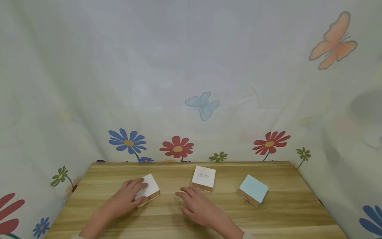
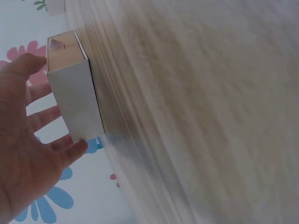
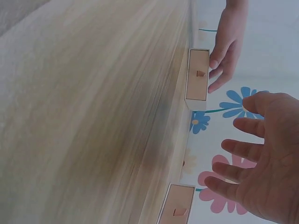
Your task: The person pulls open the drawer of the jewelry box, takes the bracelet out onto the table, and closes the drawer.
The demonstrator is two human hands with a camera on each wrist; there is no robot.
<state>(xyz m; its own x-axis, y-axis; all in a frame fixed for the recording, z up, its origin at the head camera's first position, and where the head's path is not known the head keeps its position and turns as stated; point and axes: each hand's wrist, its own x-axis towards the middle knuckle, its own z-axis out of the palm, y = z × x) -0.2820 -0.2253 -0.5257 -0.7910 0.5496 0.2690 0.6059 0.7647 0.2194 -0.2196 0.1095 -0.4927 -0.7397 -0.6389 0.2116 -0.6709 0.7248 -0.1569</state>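
On the table's left lies a white drawer-style box with a copper-coloured front and a small pull tab. My left hand rests over its top, fingers spread and thumb by the near edge; in the left wrist view the box sits right at the fingertips. My right hand holds nothing and hovers over the middle of the table, palm down, fingers loosely extended. Just beyond it is a second white box with faint lettering on the lid.
To the right, a light blue box with a copper-coloured front lies turned at an angle. All three boxes are on a wood-grain table. Behind it hangs a pale curtain printed with flowers and butterflies.
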